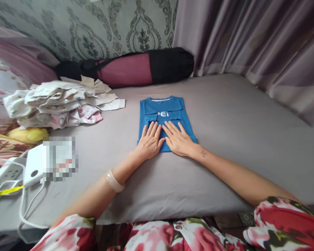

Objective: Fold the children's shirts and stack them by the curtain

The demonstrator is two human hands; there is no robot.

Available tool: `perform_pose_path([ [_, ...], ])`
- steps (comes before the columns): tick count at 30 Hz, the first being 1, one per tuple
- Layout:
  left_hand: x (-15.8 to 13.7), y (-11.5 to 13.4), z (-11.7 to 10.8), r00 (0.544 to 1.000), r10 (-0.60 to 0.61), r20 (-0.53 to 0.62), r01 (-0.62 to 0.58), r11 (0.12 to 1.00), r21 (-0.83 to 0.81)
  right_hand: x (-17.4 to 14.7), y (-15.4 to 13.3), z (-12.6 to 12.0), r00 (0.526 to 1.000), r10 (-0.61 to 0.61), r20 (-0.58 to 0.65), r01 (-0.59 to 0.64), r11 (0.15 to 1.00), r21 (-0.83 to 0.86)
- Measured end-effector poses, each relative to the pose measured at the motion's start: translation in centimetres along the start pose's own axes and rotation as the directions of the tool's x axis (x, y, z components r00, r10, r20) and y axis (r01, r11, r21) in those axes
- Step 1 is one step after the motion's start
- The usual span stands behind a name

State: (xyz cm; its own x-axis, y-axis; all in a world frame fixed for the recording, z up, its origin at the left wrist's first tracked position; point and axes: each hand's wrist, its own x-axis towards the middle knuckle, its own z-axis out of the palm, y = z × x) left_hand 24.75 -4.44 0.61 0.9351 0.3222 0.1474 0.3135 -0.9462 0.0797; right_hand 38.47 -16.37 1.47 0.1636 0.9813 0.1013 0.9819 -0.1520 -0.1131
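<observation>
A blue T-shirt (161,106) lies on the grey sheet with its sides and sleeves turned inward over its front. White letters show partly between the sleeves, and the neckline with its white inner band points away from me. My left hand (149,141) rests flat on the lower left part of the shirt, palm down, fingers stretched out. Beside it, my right hand (178,139) lies flat on the lower right part, fingers also stretched. The two thumbs are close together near the shirt's near edge. Neither hand grips the cloth.
At the left lies a pile of pale children's clothes (60,99). Nearer stand a white box-shaped device (35,165), a power strip (8,177) and loose cables. A black and maroon long bag (125,69) lies along the wall. Curtains (240,38) hang at the right.
</observation>
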Motion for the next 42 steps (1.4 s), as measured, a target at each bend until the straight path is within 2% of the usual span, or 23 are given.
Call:
perform_pose_path([
  [4, -1.6, 0.9, -1.8, 0.999, -0.005, -0.04, 0.005, 1.0, -0.01, -1.4, -0.9, -1.5, 1.0, -0.002, -0.021, 0.002, 1.0, 0.021],
  [7, -3.5, 1.8, -2.5, 0.999, 0.037, -0.036, -0.038, 0.999, -0.012, -3.5, -2.0, -2.1, 0.998, -0.064, 0.005, 0.064, 0.997, 0.035],
  [12, -5.2, 2.4, -1.3, 0.998, 0.065, 0.007, -0.064, 0.997, -0.044, -5.8, -3.0, -1.1, 0.993, -0.104, 0.056, 0.101, 0.993, 0.063],
  [16, -5.3, 2.2, -0.5, 0.997, 0.071, 0.041, -0.069, 0.996, -0.058, -5.9, -3.0, -0.5, 0.993, -0.107, 0.052, 0.103, 0.992, 0.072],
  [21, -5.3, 2.1, -0.7, 0.997, 0.07, 0.031, -0.068, 0.996, -0.066, -5.9, -3.0, -0.8, 0.993, -0.108, 0.05, 0.103, 0.991, 0.084],
  [27, -5.5, 1.7, -1.4, 0.997, -0.047, -0.055, 0.046, 0.998, -0.03, -6.5, -2.6, -1.4, 0.999, 0.018, -0.027, -0.017, 0.999, 0.046],
  [30, -5.6, 1.3, -1.1, 0.993, -0.105, -0.054, 0.105, 0.994, -0.015, -6.7, -2.0, -1.2, 0.997, 0.074, -0.027, -0.073, 0.997, 0.039],
  [36, -5.7, 0.8, -0.2, 0.994, -0.11, -0.006, 0.11, 0.994, -0.019, -6.7, -1.8, -0.9, 0.995, 0.087, 0.045, -0.088, 0.995, 0.036],
  [42, -5.7, 0.8, -0.4, 0.994, -0.113, -0.001, 0.112, 0.993, -0.032, -6.7, -1.8, -1.2, 0.993, 0.097, 0.062, -0.1, 0.994, 0.053],
])
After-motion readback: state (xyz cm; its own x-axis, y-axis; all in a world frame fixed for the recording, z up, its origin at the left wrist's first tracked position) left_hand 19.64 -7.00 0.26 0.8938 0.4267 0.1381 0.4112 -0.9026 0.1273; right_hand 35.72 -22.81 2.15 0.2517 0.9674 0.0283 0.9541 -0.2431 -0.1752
